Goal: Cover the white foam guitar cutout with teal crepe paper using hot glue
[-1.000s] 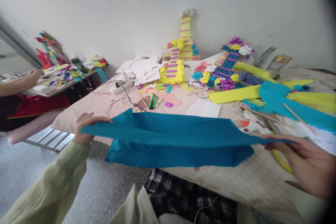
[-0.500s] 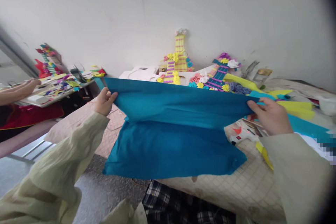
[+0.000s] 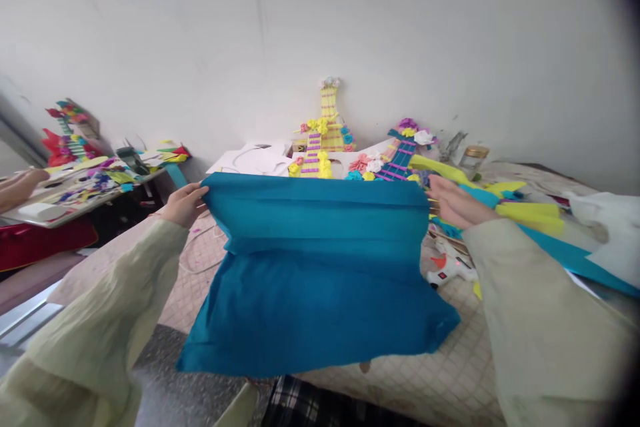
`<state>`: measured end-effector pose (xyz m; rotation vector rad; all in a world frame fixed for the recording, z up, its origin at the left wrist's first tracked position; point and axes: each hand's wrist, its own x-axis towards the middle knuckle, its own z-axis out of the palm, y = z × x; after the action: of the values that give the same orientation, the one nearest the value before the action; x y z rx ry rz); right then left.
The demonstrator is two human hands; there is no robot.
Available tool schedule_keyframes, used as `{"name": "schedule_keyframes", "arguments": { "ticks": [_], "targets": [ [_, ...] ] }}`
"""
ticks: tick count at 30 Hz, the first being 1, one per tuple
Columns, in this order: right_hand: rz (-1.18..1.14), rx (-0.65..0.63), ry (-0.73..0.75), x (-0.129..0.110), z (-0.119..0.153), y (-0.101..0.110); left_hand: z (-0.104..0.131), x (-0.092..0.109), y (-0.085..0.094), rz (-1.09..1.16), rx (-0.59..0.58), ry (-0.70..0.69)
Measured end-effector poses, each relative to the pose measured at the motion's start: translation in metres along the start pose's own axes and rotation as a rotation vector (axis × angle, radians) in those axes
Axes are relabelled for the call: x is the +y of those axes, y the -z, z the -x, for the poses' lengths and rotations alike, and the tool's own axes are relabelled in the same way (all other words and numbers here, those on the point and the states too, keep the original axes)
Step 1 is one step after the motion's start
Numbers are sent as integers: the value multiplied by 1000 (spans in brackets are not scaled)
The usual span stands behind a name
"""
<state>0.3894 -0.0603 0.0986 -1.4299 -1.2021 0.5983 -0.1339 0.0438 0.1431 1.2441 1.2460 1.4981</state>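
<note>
A teal-blue cloth (image 3: 320,293) stretches in front of me, its upper part raised with crosswise creases and its lower part spread over the table and past its edge. My left hand (image 3: 185,205) pinches the upper left corner between thumb and fingers. At the upper right edge is my right hand (image 3: 457,201), its fingers close together and pointing left at the cloth. The cloth's edge partly hides those fingertips, and the top edge stays held up between both hands.
Flower-trimmed yellow (image 3: 327,120) and blue (image 3: 397,157) craft pieces lean near the wall. To the right are a white glue gun (image 3: 450,268), a glass jar (image 3: 473,159) and yellow strips (image 3: 530,217). At left, another person's hand (image 3: 23,188) is over a scrap-covered table (image 3: 90,197).
My right hand has moved left, turning side-on, and the cloth's raised part is narrower. The whole cloth sits slightly lower in view.
</note>
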Motion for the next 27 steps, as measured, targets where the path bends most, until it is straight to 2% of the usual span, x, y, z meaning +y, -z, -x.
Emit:
{"name": "schedule_keyframes", "arguments": {
  "ticks": [4, 8, 11, 17, 23, 27],
  "targets": [
    [27, -232, -46, -2, 11, 1, 2, -6, 5, 29, 30, -11],
    [104, -312, -17, 0, 12, -4, 3, -11, 11, 9, -27, -13],
    [161, -274, 15, 2, 9, -8, 2, -13, 16, -15, -85, -3],
    [246, -103, 93, 5, 7, -5, 1, -15, 27, -73, -150, -41],
    [261, 12, 174, 16, 8, -5, 5, -18, 28, -236, -118, -171],
    [211, 30, 191, 15, 10, -5, 4, -18, 29, -353, -101, -266]
  ]
}}
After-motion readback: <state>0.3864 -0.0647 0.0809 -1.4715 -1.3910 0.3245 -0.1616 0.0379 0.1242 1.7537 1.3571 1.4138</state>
